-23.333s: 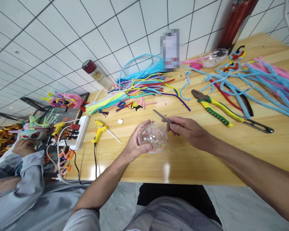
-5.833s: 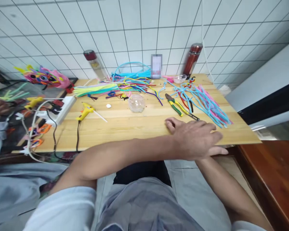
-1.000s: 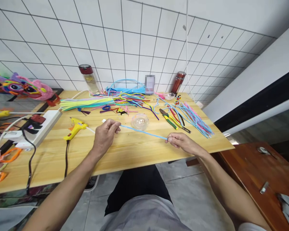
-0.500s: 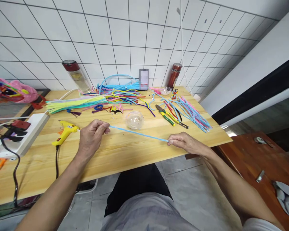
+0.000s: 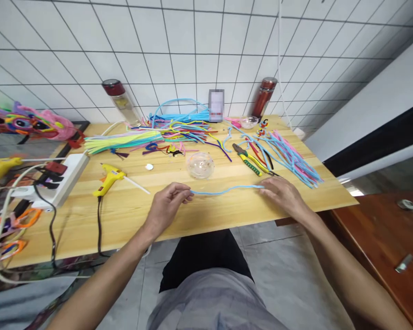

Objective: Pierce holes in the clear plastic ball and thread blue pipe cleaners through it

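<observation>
A light blue pipe cleaner [image 5: 223,191] runs between my two hands, slack and gently waved, over the front of the wooden table. My left hand [image 5: 170,201] is closed, pinching its left end between thumb and fingers. At the other end, my right hand [image 5: 284,195] has the tip loosely between thumb and fingers; part of that tip still shows. Just behind the pipe cleaner sits a clear plastic bowl [image 5: 200,166] with small bits in it. Pliers [image 5: 249,160] with green and yellow handles lie behind my right hand, their handle ends close to its fingers.
Pipe cleaner bundles [image 5: 124,141] lie at the back left, with more [image 5: 296,160] at the right. A yellow glue gun [image 5: 108,178] with a cord and a white power strip [image 5: 67,183] are on the left. Two bottles [image 5: 125,105] [image 5: 264,98] and a phone [image 5: 216,105] stand by the wall.
My hands have come closer together, and the pipe cleaner has gone from taut and slanting to slack and nearly level. The view has shifted to the left.
</observation>
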Tool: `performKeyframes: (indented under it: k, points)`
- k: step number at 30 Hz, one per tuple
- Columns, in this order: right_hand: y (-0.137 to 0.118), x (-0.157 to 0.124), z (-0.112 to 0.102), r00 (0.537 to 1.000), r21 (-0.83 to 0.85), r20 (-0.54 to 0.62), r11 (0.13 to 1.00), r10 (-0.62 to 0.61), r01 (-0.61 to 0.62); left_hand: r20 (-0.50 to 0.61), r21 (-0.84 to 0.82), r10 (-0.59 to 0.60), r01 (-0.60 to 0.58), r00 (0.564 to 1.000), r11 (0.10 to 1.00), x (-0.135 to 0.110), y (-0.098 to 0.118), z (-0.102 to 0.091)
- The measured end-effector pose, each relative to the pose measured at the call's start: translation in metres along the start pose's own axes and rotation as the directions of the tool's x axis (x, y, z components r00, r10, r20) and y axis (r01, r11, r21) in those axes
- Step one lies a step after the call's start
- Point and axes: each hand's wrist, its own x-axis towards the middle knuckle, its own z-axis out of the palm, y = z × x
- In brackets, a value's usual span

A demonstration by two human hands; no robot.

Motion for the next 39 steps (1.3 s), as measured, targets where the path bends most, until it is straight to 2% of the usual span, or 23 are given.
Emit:
performKeyframes:
  k: [2,4,7,10,13,16,18,21,23,24,26,28,31,34,37,39]
  points:
    - [-0.021,-0.003,0.004,0.992,-0.028,-0.102,0.997,-0.078,0.076,0.06,0.0,-0.002,0.002,0.998,1.0,-0.003,-0.001,0.012]
    - [-0.052,-0.007,0.014,0.988,0.023,-0.105,0.993,-0.116,0.119,0.125,0.01,0.015,-0.016,0.992,1.0,-0.006,-0.001,0.026]
    - [-0.098,-0.01,0.037,0.988,0.173,0.01,0.973,-0.157,0.153,0.248,0.039,0.081,-0.093,0.965,0.995,-0.011,0.002,0.042]
    - [-0.117,-0.009,0.06,0.98,0.289,0.12,0.95,-0.159,0.118,0.327,0.059,0.126,-0.153,0.936,0.986,-0.017,0.006,0.049]
    - [-0.114,-0.004,0.071,0.97,0.352,0.217,0.936,-0.111,0.028,0.351,0.082,0.12,-0.158,0.929,0.984,-0.018,0.007,0.049]
    - [-0.11,0.0,0.07,0.949,0.388,0.306,0.92,-0.077,-0.05,0.35,0.102,0.133,-0.178,0.927,0.979,-0.017,0.007,0.049]
    - [-0.11,0.003,0.067,0.943,0.386,0.326,0.919,-0.062,-0.073,0.365,0.11,0.152,-0.205,0.918,0.973,-0.015,0.008,0.049]
    - [-0.108,0.01,0.06,0.957,0.348,0.286,0.935,-0.041,-0.064,0.368,0.178,0.18,-0.26,0.912,0.949,-0.006,0.012,0.044]
    - [-0.104,0.019,0.056,0.974,0.331,0.228,0.942,-0.014,-0.064,0.248,0.294,0.244,-0.313,0.937,0.903,0.008,0.015,0.037]
    - [-0.101,0.025,0.054,0.982,0.332,0.19,0.941,0.008,-0.072,0.15,0.365,0.295,-0.33,0.944,0.871,0.018,0.017,0.032]
    - [-0.093,0.041,0.05,0.993,0.347,0.11,0.934,0.053,-0.088,-0.021,0.486,0.393,-0.334,0.919,0.808,0.041,0.019,0.023]
    - [-0.087,0.06,0.048,0.997,0.368,0.024,0.927,0.071,-0.075,-0.06,0.532,0.421,-0.328,0.905,0.781,0.066,0.019,0.018]
    - [-0.081,0.088,0.05,0.997,0.381,-0.069,0.925,0.047,-0.017,0.055,0.539,0.308,-0.288,0.95,0.792,0.094,0.013,0.018]
    - [-0.078,0.11,0.058,0.996,0.439,-0.052,0.897,0.077,-0.046,0.176,0.527,0.175,-0.243,0.969,0.814,0.104,0.004,0.02]
    - [-0.078,0.127,0.068,0.988,0.553,-0.006,0.824,0.154,-0.125,0.177,0.433,0.171,-0.233,0.969,0.871,0.102,-0.003,0.016]
    - [-0.078,0.138,0.074,0.983,0.614,0.001,0.776,0.182,-0.144,0.145,0.259,0.156,-0.189,0.977,0.947,0.098,-0.005,0.011]
